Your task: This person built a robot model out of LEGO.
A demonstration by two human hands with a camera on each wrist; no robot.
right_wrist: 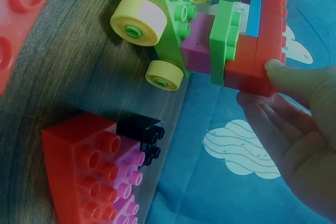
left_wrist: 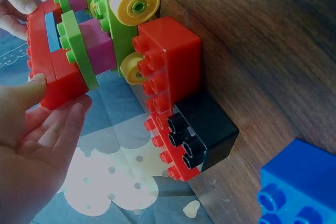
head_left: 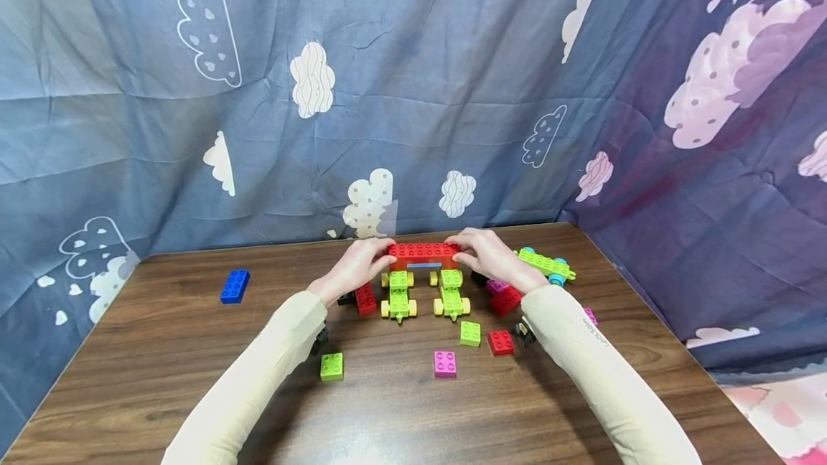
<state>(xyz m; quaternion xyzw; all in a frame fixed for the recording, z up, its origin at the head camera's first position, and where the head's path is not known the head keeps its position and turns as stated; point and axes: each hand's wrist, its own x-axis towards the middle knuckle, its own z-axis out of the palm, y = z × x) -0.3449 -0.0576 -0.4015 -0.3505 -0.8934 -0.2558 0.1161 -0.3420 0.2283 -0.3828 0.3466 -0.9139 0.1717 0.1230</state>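
Head view: Red bar [head_left: 423, 250] held at both ends, left hand [head_left: 358, 265] on its left end, right hand [head_left: 494, 258] on its right end. Blue strip [head_left: 423, 265] on its near side. Two green wheeled bases with yellow wheels, left base [head_left: 399, 300] and right base [head_left: 451, 298], below and nearer than the bar. Big blue block [head_left: 235, 285] well left of the bar; green base with blue wheels [head_left: 545, 264] off to its right. Nearer than the bar, on the wooden table [head_left: 161, 379]: two small green blocks, one [head_left: 332, 367] to its left, one [head_left: 470, 334] to its right; pink block [head_left: 444, 364]; small red block [head_left: 500, 342].

Left wrist view: left hand grasps the bar's end, thumb on the studded side, fingers beneath. Bar rests against green top blocks [left_wrist: 77, 51], with purple blocks [left_wrist: 98, 45] between those and the bases. Black block [left_wrist: 207, 129] beside red blocks [left_wrist: 181, 59], apart from the bar.

Right wrist view: right hand grasps the other end, thumb on top, fingers under. Red brick [right_wrist: 76, 156] beside pink studded pieces [right_wrist: 127, 169], apart from the bar.
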